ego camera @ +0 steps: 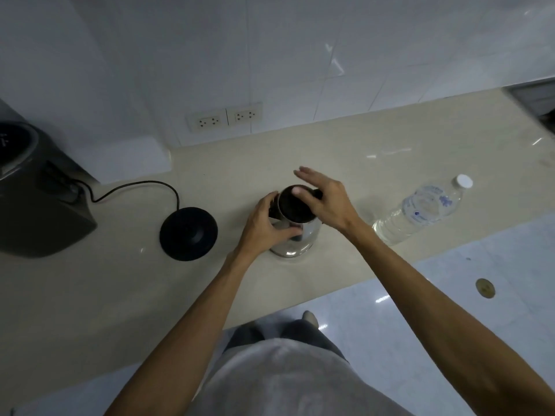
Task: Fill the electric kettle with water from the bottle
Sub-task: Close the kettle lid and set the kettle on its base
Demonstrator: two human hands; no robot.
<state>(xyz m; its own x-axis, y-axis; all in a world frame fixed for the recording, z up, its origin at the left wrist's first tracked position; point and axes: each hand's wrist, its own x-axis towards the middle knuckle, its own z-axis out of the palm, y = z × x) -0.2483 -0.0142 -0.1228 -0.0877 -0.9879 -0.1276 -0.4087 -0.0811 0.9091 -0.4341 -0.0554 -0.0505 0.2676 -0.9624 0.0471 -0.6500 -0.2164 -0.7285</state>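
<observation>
Kettle (295,235) on counter, left hand (264,226) gripping its side, right hand (327,202) spread over lid

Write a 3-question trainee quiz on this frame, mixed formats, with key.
1. True or false: the kettle sits on its base.
2. The bottle is: A) capped, lying on the counter; B) uncapped, upright; C) held in the right hand.
3. Fill in: the left hand grips the kettle's ____.

Key:
1. False: the kettle stands on the counter, to the right of the base and apart from it.
2. A: the white cap is on, and neither hand touches the bottle.
3. Side; the right hand rests over the lid.
</observation>
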